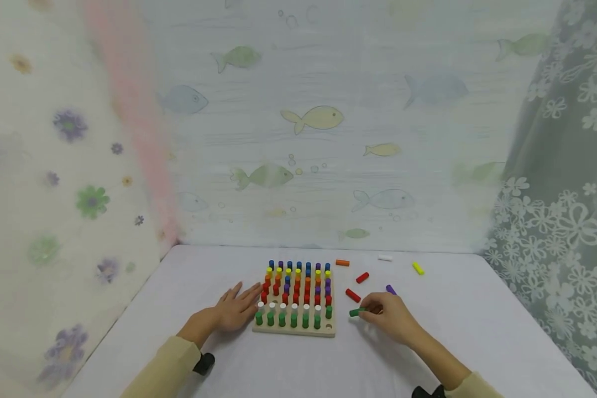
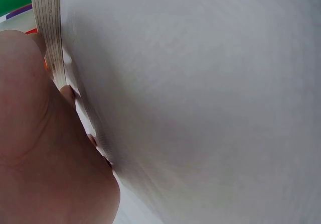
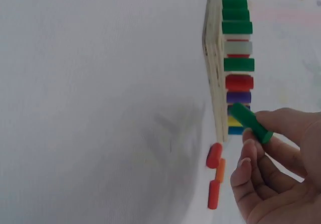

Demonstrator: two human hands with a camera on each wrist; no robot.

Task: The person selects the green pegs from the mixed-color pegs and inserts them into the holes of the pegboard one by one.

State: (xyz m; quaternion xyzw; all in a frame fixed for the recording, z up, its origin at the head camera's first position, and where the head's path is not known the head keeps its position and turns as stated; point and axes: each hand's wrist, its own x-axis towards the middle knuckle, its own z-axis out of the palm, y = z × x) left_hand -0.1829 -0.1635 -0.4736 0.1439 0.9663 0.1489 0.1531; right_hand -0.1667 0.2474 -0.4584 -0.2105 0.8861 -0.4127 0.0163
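Note:
A wooden pegboard (image 1: 293,331) stands on the table, its rows of pegs upright in green, white, red, orange, yellow, blue and purple. A round hole (image 1: 329,326) shows at its front right corner. Between thumb and fingers, my right hand (image 1: 392,319) pinches a green peg (image 3: 246,118), held tilted just right of the board. My left hand (image 1: 236,309) lies palm down with extended fingers against the board's left side. In the left wrist view, part of that hand (image 2: 45,143) covers some of the board's edge (image 2: 50,28).
Loose pegs lie right of the board: an orange one (image 1: 342,262), two red ones (image 1: 362,277) (image 1: 352,296), a white one (image 1: 385,258), a yellow one (image 1: 418,268) and a purple one (image 1: 390,289) partly behind my right hand. A white cloth (image 1: 214,365) covers the table.

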